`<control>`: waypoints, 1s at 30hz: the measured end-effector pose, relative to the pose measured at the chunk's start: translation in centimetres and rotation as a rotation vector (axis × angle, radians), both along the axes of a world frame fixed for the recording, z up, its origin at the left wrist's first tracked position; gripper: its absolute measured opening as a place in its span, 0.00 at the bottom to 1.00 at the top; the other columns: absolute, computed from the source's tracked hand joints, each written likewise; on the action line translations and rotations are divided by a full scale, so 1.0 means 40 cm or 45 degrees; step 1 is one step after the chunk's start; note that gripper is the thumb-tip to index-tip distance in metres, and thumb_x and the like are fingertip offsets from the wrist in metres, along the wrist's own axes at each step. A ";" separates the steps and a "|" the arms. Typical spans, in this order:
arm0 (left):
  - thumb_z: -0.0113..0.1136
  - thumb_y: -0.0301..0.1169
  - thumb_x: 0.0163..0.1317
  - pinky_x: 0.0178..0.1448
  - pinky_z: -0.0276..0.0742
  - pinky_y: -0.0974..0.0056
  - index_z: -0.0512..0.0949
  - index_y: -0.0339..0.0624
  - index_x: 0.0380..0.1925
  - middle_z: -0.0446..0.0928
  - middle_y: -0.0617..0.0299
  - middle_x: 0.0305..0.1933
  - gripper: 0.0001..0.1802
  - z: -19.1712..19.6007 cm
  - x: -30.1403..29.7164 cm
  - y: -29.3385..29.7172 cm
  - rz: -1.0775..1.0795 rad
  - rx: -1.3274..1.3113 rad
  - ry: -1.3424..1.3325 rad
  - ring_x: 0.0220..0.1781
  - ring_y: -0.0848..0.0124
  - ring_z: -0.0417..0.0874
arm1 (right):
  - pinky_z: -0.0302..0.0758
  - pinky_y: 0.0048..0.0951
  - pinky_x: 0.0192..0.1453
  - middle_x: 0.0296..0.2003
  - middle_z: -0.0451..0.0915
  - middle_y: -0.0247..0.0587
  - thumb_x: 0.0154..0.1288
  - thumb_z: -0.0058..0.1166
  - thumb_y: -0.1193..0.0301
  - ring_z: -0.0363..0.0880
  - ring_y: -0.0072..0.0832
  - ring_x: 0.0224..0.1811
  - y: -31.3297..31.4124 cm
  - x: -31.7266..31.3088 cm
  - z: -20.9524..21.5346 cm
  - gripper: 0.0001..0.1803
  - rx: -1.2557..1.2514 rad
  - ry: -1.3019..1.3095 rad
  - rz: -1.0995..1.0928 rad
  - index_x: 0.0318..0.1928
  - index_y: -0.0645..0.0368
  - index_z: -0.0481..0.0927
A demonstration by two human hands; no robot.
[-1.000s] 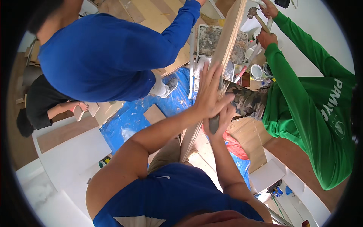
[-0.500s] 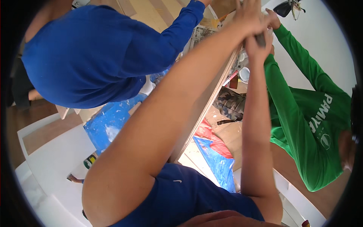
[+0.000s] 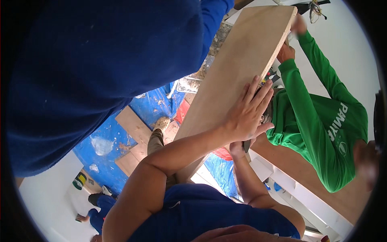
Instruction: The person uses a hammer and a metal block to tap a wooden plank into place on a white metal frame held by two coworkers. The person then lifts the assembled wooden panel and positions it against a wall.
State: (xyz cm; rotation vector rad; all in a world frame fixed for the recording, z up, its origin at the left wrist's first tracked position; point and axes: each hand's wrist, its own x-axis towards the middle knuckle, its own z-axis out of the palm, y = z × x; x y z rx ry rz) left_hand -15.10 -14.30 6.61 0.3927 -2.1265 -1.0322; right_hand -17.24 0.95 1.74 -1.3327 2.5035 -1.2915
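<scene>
A long wooden board (image 3: 238, 76) runs from near centre to the far right. The left hand (image 3: 246, 115) lies flat on its face, fingers spread. The right hand (image 3: 240, 147) grips its near right edge, fingers curled.

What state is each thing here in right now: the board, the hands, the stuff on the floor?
Board: held up, tilted, bare wood face showing.
Left hand: open, fingers spread, flat on the board.
Right hand: under the board's edge, grip hidden.
Green-sleeved hands: at the board's far end, gripping its edge.
Blue tarp: spread on the floor, paint-spattered.
Wood offcuts: lying flat on the tarp.
</scene>
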 end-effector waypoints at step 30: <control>0.61 0.56 0.72 0.81 0.59 0.39 0.68 0.26 0.72 0.67 0.32 0.76 0.45 0.277 -0.648 -0.708 0.318 -0.272 0.235 0.78 0.39 0.67 | 0.78 0.52 0.58 0.45 0.87 0.60 0.55 0.69 0.59 0.82 0.57 0.50 -0.768 -0.662 0.334 0.28 -0.836 0.326 0.200 0.57 0.55 0.86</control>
